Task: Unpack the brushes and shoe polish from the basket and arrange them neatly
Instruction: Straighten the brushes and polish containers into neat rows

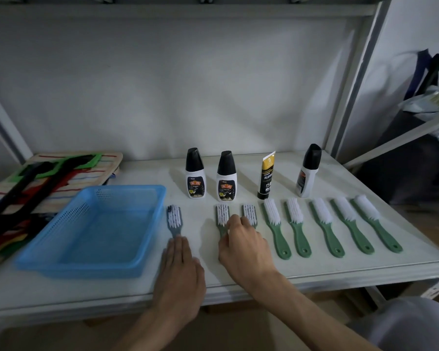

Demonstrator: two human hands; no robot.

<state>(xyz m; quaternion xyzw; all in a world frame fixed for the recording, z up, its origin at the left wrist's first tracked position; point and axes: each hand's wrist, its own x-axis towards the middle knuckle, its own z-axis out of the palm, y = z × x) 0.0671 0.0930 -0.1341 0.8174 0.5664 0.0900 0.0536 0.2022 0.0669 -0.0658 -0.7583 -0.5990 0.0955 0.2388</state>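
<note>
The blue basket [137, 196] stands empty at the left. Behind the brushes stand three black-capped white polish bottles [195, 173], [226, 176], [308, 171] and a black-and-gold tube [266, 176]. Three grey brushes [174, 217], [222, 215], [250, 211] and several green brushes [275, 228] lie side by side, bristles pointing away from me. My left hand [179, 272] lies flat over the first grey brush's handle. My right hand [243, 247] rests over the handles of the other two, fingertips at the third brush's neck. Those handles are hidden.
A striped wooden board [91, 171] with black, green and red pieces lies at the back left, partly behind the basket. The white shelf [238, 277] ends at a front edge near me. A metal upright [352, 97] stands at the right, with dark bags beyond it.
</note>
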